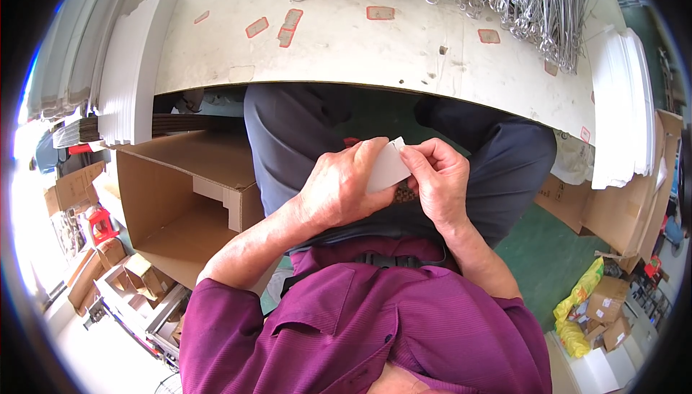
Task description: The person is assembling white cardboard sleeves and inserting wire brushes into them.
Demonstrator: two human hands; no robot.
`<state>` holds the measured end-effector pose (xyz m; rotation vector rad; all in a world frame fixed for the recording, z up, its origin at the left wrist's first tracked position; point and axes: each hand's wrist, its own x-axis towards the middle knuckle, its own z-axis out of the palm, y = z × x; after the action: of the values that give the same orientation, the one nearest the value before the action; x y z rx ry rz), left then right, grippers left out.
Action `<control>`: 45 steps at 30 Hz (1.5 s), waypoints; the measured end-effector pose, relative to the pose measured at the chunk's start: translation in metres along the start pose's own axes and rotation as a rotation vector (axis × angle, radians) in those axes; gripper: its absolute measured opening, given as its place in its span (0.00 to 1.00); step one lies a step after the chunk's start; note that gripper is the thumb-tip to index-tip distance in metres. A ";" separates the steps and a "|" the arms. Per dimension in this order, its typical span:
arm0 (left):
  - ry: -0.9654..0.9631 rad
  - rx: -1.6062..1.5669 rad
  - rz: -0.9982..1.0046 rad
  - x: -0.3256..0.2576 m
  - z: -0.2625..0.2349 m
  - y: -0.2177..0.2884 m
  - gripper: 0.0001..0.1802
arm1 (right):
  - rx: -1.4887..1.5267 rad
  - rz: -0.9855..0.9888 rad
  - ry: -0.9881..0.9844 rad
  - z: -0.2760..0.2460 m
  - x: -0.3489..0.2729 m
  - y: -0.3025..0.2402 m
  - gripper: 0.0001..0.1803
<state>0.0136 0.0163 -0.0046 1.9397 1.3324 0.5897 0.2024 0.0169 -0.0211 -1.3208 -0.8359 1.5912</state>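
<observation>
Over my lap, just off the near edge of the table, my left hand (337,183) is closed around a small white card piece (386,170). The card looks flat-sided, like a small folded carton, but its full shape is hidden by my fingers. On its upper right corner, the thumb and fingers of my right hand (440,176) are pinched together beside a small raised flap. Both hands touch the card at once. Whatever lies behind it is covered by my hands.
Many thin metal wires with looped ends (537,5) lie heaped at the table's (324,55) far side. White card stacks stand at its left (137,69) and right (620,105). An open cardboard box (180,199) is at my left; another carton (620,192) stands right.
</observation>
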 end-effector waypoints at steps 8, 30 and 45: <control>0.017 0.011 0.057 -0.001 0.000 0.001 0.35 | -0.119 -0.127 0.025 0.003 -0.010 0.005 0.07; 0.091 -0.029 0.014 -0.002 -0.009 -0.007 0.37 | -0.448 -0.568 -0.211 0.014 -0.007 0.015 0.25; 0.463 0.527 -0.467 -0.023 -0.224 -0.089 0.19 | -0.717 -0.764 0.026 -0.009 0.075 -0.035 0.12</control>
<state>-0.2064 0.0799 0.0737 1.8281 2.3429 0.4986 0.2145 0.0995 -0.0199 -1.2342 -1.7386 0.6772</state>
